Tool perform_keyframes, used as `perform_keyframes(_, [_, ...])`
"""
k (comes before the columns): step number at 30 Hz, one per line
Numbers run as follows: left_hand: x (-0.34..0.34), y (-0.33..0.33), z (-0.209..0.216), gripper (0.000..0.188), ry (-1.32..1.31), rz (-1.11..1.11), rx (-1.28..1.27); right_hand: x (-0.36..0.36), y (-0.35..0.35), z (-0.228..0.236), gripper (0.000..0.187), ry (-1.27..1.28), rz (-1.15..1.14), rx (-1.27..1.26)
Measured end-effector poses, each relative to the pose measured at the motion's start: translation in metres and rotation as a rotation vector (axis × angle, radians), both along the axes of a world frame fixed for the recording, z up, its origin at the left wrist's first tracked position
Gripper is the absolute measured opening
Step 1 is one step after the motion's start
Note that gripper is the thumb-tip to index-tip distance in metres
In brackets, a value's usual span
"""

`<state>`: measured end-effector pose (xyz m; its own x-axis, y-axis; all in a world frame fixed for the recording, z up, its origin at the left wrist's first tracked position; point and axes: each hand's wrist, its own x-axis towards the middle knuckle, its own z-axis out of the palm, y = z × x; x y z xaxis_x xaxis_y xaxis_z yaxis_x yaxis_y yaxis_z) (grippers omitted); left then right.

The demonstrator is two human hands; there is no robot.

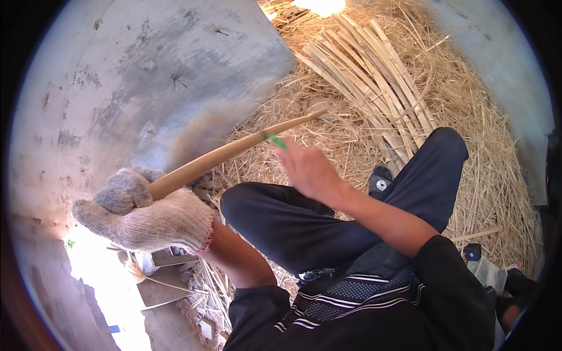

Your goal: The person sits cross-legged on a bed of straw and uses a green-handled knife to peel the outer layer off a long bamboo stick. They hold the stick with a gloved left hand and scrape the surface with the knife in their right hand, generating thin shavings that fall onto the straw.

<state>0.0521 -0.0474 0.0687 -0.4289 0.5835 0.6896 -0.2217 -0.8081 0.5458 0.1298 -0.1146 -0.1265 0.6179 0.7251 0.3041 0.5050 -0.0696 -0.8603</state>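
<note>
My left hand wears a thick grey knitted glove with a reddish cuff edge. It is closed round the near end of a long, smooth split bamboo strip. The strip slants up to the right and narrows to a thin far tip. My bare right hand is closed around a small green tool, which meets the strip beyond its middle. Only a little of that tool shows, and its blade or working end cannot be made out.
A bundle of split bamboo strips lies ahead to the right, on a thick layer of straw-like shavings. Grey walls stand left and right. My bent legs and a dark shoe are below the work. A pale bag sits lower right.
</note>
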Motion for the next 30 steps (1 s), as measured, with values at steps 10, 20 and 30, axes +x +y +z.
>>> perform_keyframes(10, [-0.007, 0.015, 0.0, 0.048, -0.108, 0.005, -0.115, -0.002, 0.004, 0.006, 0.032, 0.001, 0.005, -0.155])
perform_keyframes(20, [-0.018, 0.015, -0.007, 0.048, -0.12, -0.042, -0.075, -0.003, -0.003, 0.012, 0.032, -0.035, 0.046, -0.269])
perform_keyframes(30, [-0.008, 0.014, -0.007, 0.049, -0.039, -0.115, 0.009, 0.039, 0.006, -0.101, 0.029, -0.036, -0.076, -0.532])
